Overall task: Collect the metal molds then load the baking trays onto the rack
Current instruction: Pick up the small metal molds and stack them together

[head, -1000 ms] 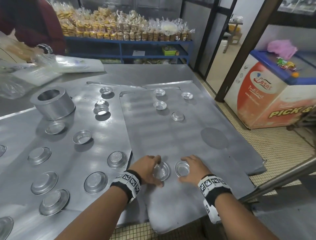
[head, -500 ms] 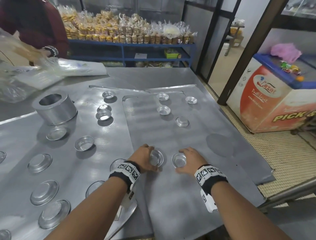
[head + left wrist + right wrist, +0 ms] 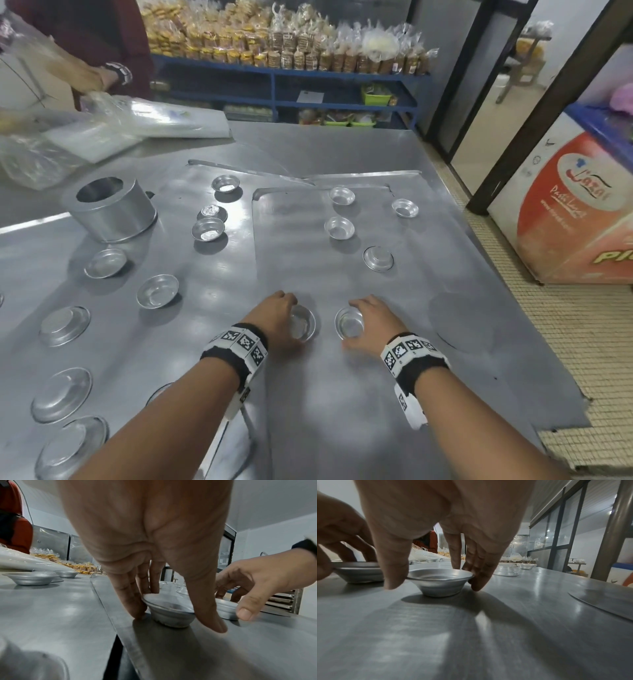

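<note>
Fingertips (image 3: 137,609) of the left hand (image 3: 274,318) press against the far rim of one small metal mold (image 3: 169,609), and the thumb stands on the near side, so this mold is pinched between them; it tilts a little, its far edge higher. Just beside it, toward the right, the right hand (image 3: 375,320) grips a second mold (image 3: 439,582) in the same manner: thumb on one side of the rim, three fingers (image 3: 477,566) on the other side, and this mold sits flat and upright. Both molds rest on the near part of the right baking tray (image 3: 376,394), close together but not touching.

Beyond the fingers, on the same tray, lie four more molds: one upside down (image 3: 378,258), then one upright (image 3: 339,228), and two at the far end (image 3: 342,195) (image 3: 405,208). Left of the left hand, a second tray (image 3: 205,291) carries many other molds, some upright, some inverted, and a round metal tin (image 3: 109,210) stands at its far left. Farther away are plastic bags (image 3: 102,126), another person's sleeve (image 3: 85,34), and a blue shelf (image 3: 284,73) full of packed cookies. To the right, well apart, stands a red and white freezer (image 3: 565,212).
</note>
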A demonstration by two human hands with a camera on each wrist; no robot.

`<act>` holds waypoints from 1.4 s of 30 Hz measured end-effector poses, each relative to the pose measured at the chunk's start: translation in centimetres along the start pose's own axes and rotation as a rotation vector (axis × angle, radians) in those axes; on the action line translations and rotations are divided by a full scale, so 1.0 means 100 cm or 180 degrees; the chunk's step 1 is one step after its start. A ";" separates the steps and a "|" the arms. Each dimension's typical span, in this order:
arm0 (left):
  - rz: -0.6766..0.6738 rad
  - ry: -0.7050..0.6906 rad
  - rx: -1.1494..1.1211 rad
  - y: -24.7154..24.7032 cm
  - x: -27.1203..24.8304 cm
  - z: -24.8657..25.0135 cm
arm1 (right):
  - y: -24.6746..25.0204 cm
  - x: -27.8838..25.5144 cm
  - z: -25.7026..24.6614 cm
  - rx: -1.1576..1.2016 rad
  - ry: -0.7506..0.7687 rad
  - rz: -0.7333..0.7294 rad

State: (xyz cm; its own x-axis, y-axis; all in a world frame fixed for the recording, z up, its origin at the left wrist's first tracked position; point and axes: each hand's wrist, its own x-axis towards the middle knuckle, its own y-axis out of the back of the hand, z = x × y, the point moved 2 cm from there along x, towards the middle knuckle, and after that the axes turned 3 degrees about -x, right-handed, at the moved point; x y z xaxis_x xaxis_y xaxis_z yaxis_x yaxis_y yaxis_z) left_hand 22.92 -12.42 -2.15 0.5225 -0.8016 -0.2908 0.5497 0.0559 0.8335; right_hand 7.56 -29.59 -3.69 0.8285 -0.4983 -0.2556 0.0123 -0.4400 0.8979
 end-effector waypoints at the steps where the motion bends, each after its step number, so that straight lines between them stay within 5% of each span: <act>1: -0.0045 -0.0005 0.0061 0.001 0.003 0.000 | 0.001 0.001 0.002 -0.0001 0.0045 -0.0047; 7: -0.0444 0.0029 0.0234 0.038 0.041 0.008 | 0.023 0.022 0.022 0.0237 -0.0031 -0.0131; 17: 0.0249 -0.0134 0.0203 0.071 0.168 0.045 | 0.082 0.111 0.063 -0.0290 -0.0175 0.0351; 24: 0.0265 -0.0253 0.0609 0.057 0.232 0.066 | 0.085 0.155 0.083 -0.0376 -0.0116 -0.0042; 36: 0.0296 0.0024 0.0355 0.043 0.260 0.068 | 0.087 0.179 0.085 -0.0276 -0.0109 -0.0256; 42: 0.0364 0.0005 0.0413 0.046 0.259 0.070 | 0.107 0.173 0.085 0.0147 -0.0029 0.0313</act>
State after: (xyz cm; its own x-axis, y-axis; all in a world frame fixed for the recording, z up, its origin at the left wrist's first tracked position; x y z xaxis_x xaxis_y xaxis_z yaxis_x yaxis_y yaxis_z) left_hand 34.42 -37.10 -2.56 0.5778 -0.7935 -0.1912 0.3978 0.0693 0.9148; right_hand 17.31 -49.26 -1.58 0.8192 -0.5475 -0.1705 -0.0948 -0.4225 0.9014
